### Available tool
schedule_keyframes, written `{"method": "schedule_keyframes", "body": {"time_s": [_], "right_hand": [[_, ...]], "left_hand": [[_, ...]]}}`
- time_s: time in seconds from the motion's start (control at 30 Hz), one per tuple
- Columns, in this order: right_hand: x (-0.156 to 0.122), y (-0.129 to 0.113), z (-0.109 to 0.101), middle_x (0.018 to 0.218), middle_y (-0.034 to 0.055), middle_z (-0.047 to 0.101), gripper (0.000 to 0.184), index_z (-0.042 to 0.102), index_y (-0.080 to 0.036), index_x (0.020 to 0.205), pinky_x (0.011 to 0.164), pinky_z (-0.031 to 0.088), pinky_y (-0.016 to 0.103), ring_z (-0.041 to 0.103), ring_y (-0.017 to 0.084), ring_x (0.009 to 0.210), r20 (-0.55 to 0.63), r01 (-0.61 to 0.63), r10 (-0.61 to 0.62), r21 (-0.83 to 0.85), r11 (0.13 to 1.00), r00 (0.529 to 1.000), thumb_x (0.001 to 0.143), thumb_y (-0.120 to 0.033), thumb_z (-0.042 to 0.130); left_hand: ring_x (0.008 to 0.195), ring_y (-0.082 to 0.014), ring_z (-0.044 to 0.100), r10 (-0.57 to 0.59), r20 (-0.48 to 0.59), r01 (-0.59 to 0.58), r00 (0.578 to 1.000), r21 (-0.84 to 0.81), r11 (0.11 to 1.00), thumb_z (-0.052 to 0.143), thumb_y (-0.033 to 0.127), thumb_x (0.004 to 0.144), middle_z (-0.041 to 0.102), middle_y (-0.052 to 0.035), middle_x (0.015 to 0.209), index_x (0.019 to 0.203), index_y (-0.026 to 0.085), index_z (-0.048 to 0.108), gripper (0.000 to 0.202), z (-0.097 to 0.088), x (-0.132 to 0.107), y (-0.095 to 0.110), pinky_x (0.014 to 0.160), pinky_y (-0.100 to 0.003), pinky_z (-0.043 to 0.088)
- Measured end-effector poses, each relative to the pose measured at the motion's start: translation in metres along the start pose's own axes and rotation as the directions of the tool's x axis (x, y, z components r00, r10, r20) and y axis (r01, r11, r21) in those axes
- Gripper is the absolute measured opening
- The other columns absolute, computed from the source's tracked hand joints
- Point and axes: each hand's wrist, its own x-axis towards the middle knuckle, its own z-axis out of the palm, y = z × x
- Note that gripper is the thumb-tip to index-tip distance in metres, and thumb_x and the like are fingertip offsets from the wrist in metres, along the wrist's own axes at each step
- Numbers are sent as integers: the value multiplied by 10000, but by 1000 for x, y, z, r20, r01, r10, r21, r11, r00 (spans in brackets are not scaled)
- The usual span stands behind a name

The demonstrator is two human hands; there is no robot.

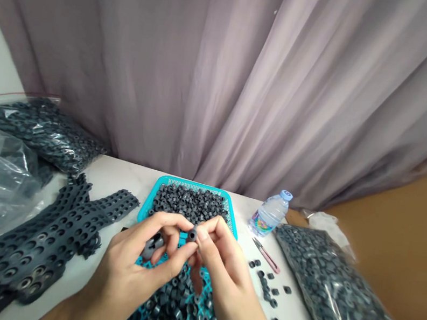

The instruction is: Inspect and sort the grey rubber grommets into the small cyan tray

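Both hands meet over a teal plastic basket (pixel 232 221) heaped with small black rubber pieces (pixel 190 203). A single small black rubber piece with a hole (pixel 193 234) sits between the fingertips of my left hand (pixel 139 262) and my right hand (pixel 223 262). My left thumb and index finger pinch it from one side, and my right thumb and index press on it from the other. More black pieces (pixel 154 244) are tucked in the curled fingers of my left hand. Below the hands, a second teal basket (pixel 203 284) carries scattered black pieces, partly hidden by my wrists.
Perforated black rubber sheets (pixel 75 224) lie at left, beside clear plastic bags, one full of black pieces (pixel 46 132). To the right are a water bottle (pixel 270 213), pink-handled thread snips (pixel 268 258), loose black pieces (pixel 266 289) and a large filled bag (pixel 342 296). A curtain (pixel 227 75) hangs behind.
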Motion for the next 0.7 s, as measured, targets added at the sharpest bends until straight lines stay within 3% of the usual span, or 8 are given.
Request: {"method": "schedule_keyframes", "body": {"time_s": [0.3, 0.6, 0.7], "right_hand": [[3, -3, -2, 785, -19, 542, 450, 510, -209, 882, 519, 395, 212, 469, 109, 618, 46, -65, 60, 102, 993, 997, 973, -628, 648], [5, 1, -4, 804, -4, 567, 444, 521, -209, 906, 534, 383, 238, 495, 122, 622, 71, -87, 83, 56, 995, 994, 993, -638, 596], [8, -1, -2, 789, -9, 550, 422, 568, -213, 893, 557, 385, 264, 441, 118, 596, -76, 12, -17, -73, 997, 997, 1002, -619, 605]], "left_hand": [[587, -78, 529, 5, 29, -6, 1000, 51, 999, 672, 207, 981, 594, 98, 733, 1165, 300, 624, 211, -2, -4, -2, 631, -148, 506], [618, -57, 604, 2, 26, -2, 1000, 12, 1000, 655, 209, 1003, 632, 103, 758, 1158, 310, 621, 188, 2, 0, -2, 652, -114, 515], [590, -59, 586, -22, 5, 21, 1000, 25, 999, 667, 214, 989, 621, 96, 745, 1131, 288, 642, 162, 1, 2, -2, 624, -126, 509]]}}
